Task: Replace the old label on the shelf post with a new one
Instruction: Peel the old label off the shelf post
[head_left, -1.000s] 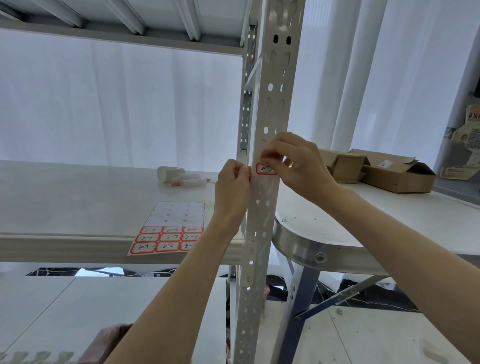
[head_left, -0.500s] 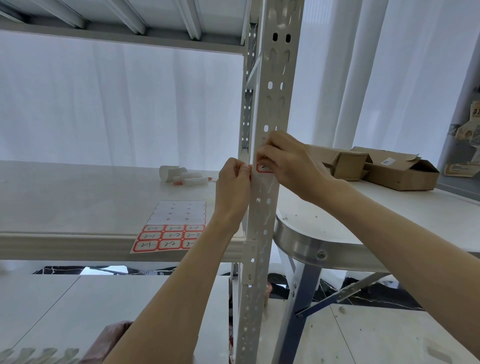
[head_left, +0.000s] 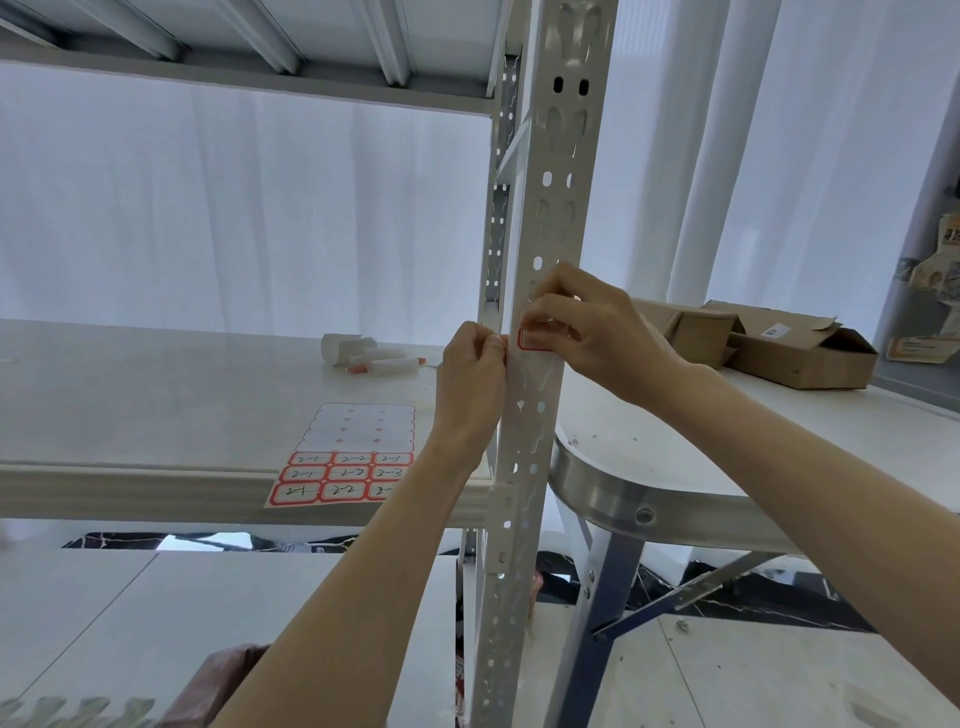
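While both of my bare forearms are reaching up from the bottom of the view, my left hand (head_left: 470, 384) is resting against the left edge of the white perforated steel shelf post (head_left: 535, 415), its fingers curled and pressed together at the post's edge; whether they are pinching anything I cannot tell. My right hand (head_left: 592, 332) is lying across the front of the post from the right, its fingertips (head_left: 537, 314) pressing together on the upper edge of the small red-bordered white paper label (head_left: 535, 340). That label is lying on the front face of the post, above the shelf level, just between my two hands, and its right part is hidden under my fingers.

Just left of the post, the red-and-white sheet of sticker labels (head_left: 348, 457) is lying flat on the pale shelf board (head_left: 156, 405) near its front edge, its lower rows bearing handwritten numbers and its upper rows showing blank. Farther back on the same board, a small cluster of white tubes with orange tips (head_left: 369, 356) is lying on its side.

To the right, the white round-cornered table with a metal rim (head_left: 649, 499) is standing just beside the post, and brown open cardboard boxes (head_left: 779, 343) are sitting on its far side. White curtains (head_left: 260, 208) are hanging behind everything.
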